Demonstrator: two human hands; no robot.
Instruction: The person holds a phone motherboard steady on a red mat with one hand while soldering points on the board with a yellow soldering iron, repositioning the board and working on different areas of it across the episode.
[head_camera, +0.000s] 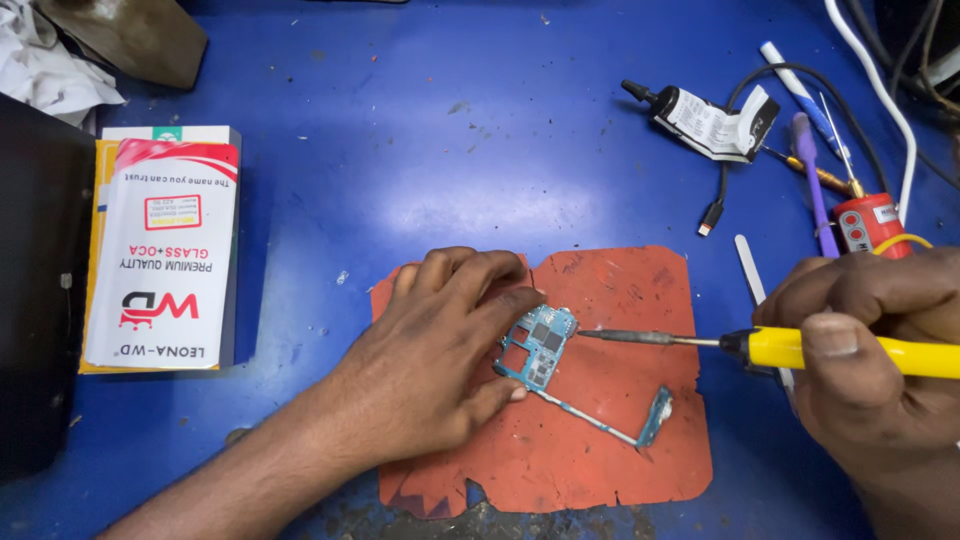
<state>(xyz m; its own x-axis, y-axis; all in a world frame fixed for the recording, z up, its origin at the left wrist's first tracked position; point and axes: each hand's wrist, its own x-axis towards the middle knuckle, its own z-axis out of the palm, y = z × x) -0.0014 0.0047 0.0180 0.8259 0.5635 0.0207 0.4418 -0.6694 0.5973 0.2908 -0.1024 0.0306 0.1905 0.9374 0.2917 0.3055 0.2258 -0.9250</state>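
Observation:
A small blue-green circuit board (545, 346) with a thin arm running to a lower tab (655, 416) lies on a worn red mat (610, 450). My left hand (440, 340) rests on the mat, fingertips pinning the board's left edge. My right hand (865, 340) grips a yellow-handled soldering iron (800, 348); its metal tip (590, 335) touches the board's upper right corner.
The table is blue (400, 130). A stack of white and red boxes (165, 260) lies at left beside a black object (40, 290). At the upper right are a glue tube (705, 118), a black cable (720, 190), a purple brush (815, 180), a red tool (868, 222) and a white spudger (750, 265).

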